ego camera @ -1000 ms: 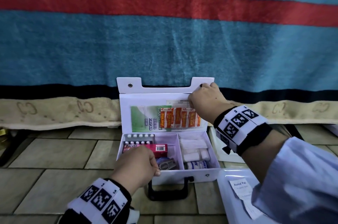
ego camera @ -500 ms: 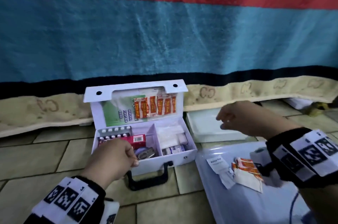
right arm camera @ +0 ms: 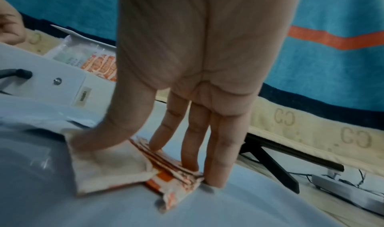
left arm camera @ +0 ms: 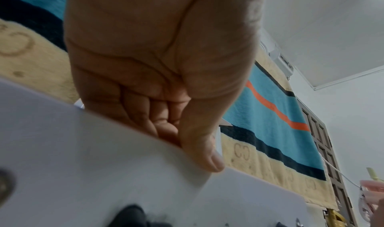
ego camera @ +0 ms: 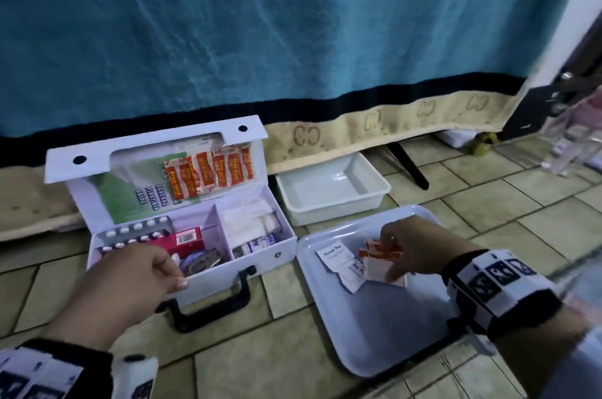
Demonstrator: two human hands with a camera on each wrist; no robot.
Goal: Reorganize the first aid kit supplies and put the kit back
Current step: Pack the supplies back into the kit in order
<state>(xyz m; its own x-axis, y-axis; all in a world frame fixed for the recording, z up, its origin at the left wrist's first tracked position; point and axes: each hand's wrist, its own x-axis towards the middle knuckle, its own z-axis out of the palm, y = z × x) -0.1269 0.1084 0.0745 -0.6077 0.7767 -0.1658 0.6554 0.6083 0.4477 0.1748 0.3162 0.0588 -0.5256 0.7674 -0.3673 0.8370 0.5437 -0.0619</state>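
The white first aid kit (ego camera: 260,255) stands open on the tiled floor, with orange plaster strips (ego camera: 208,174) tucked in its lid. Inside lie blister packs (ego camera: 136,229), a red box (ego camera: 182,239) and gauze (ego camera: 247,222). My left hand (ego camera: 174,271) grips the kit's front wall (left arm camera: 83,164), thumb outside and fingers inside (left arm camera: 187,145). On the pale blue tray (ego camera: 374,333) to the right lies a pile of orange packets (ego camera: 378,252) and an alcohol pad sachet (ego camera: 334,253). My right hand (ego camera: 391,257) (right arm camera: 133,151) has straight fingers touching the orange packets (right arm camera: 172,168) and its thumb on a white packet (right arm camera: 108,169).
An empty white tub (ego camera: 332,190) sits behind the tray, against a hanging blue, red and beige blanket (ego camera: 293,40). A black leg (ego camera: 407,167) slants out beneath the blanket. Blurred clutter (ego camera: 573,144) lies at the far right.
My right hand left the kit's lid and came down to the packets on the tray. The view swung right. My left hand stayed on the kit's front wall.
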